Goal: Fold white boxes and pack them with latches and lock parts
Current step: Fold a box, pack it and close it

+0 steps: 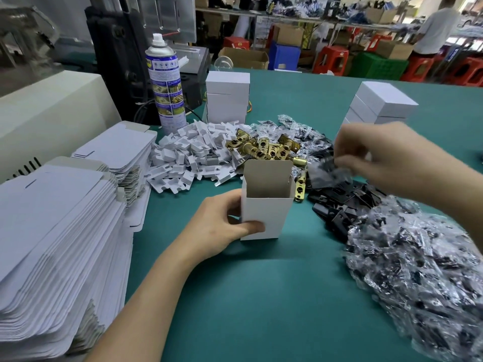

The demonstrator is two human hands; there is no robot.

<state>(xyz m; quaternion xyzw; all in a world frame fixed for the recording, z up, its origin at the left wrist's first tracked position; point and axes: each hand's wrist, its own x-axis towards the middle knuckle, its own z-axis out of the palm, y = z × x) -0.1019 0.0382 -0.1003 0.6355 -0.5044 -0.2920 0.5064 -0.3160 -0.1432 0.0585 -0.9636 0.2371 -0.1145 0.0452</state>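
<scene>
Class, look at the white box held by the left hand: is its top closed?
No, the white box in the left hand stands upright with its top flap raised and its inside showing.

Bright even overhead light; soft shadows; right hand [376, 155] motion-blurred; wide-angle edge bending.
</scene>
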